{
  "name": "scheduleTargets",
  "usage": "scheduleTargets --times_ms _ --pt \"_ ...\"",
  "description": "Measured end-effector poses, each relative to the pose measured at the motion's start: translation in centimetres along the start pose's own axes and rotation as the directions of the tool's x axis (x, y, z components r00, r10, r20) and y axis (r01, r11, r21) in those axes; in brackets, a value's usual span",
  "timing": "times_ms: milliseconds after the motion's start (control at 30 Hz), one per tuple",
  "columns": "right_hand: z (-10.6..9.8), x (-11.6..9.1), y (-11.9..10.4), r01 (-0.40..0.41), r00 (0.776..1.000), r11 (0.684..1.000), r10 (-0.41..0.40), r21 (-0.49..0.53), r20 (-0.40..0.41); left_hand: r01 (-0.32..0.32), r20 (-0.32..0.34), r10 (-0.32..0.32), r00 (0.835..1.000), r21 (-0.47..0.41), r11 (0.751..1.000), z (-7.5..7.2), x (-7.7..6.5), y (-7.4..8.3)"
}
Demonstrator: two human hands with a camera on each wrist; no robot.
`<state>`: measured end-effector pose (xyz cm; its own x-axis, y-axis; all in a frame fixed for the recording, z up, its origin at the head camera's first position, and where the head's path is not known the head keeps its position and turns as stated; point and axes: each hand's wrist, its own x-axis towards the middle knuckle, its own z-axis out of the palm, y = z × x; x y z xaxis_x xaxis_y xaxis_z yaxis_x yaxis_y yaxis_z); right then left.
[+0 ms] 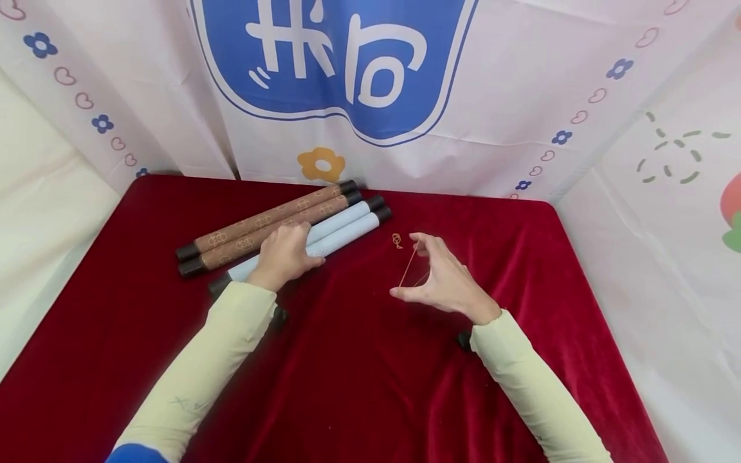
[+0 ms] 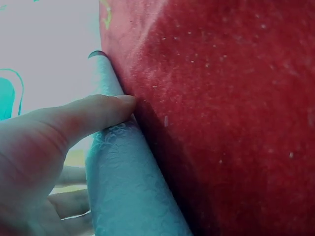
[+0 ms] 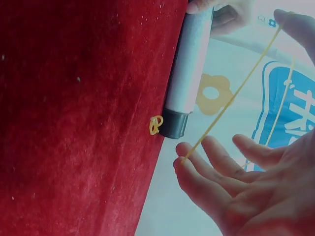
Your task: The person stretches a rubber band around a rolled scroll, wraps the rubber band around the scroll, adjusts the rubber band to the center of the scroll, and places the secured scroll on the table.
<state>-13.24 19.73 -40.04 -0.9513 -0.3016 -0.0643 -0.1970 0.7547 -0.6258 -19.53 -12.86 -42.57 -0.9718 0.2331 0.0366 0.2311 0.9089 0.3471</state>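
Two light blue scrolls (image 1: 345,233) with black ends lie side by side on the red cloth. My left hand (image 1: 283,254) grips them near the middle; in the left wrist view its thumb (image 2: 101,115) lies along the near scroll (image 2: 130,182), with the fingers on the far side. My right hand (image 1: 448,280) is raised to the right of the scrolls, thumb and fingers spread apart. A thin yellow rubber band (image 3: 236,93) is stretched between its thumb and fingers. Beyond that hand, a small bunch of rubber bands (image 1: 396,240) lies on the cloth.
Two brown patterned scrolls (image 1: 272,222) with black ends lie just behind the light blue ones. Red velvet cloth (image 1: 359,373) covers the table, with folds toward the right. A white printed curtain (image 1: 480,148) hangs at the table's back edge.
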Motion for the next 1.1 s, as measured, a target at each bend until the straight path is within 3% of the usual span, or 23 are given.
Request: scheduleTargets --times_ms 167,400,567,867,1100 --pt "-0.3 0.5 0.5 0.014 1.0 0.997 -0.015 0.071 0.011 -0.02 -0.017 0.019 1.0 -0.048 0.999 -0.9 -1.0 -0.1" --pt "-0.7 1.3 1.0 -0.002 1.0 0.985 -0.001 0.175 0.014 -0.102 -0.048 0.098 0.994 -0.089 0.991 -2.7 -2.8 0.3" --pt "-0.8 2.1 1.2 -0.006 1.0 0.979 0.004 0.202 0.012 -0.13 -0.026 0.128 0.991 -0.121 0.984 -3.6 -4.5 0.7" --pt "-1.0 2.3 1.3 -0.014 0.999 0.951 -0.002 0.309 0.054 -0.213 -0.012 0.214 0.977 -0.158 0.964 -3.9 -6.7 1.2" --pt "-0.6 2.5 0.6 0.019 0.993 0.903 -0.068 0.428 0.099 -0.267 -0.005 0.269 0.963 -0.157 0.951 -3.4 -7.5 1.2"
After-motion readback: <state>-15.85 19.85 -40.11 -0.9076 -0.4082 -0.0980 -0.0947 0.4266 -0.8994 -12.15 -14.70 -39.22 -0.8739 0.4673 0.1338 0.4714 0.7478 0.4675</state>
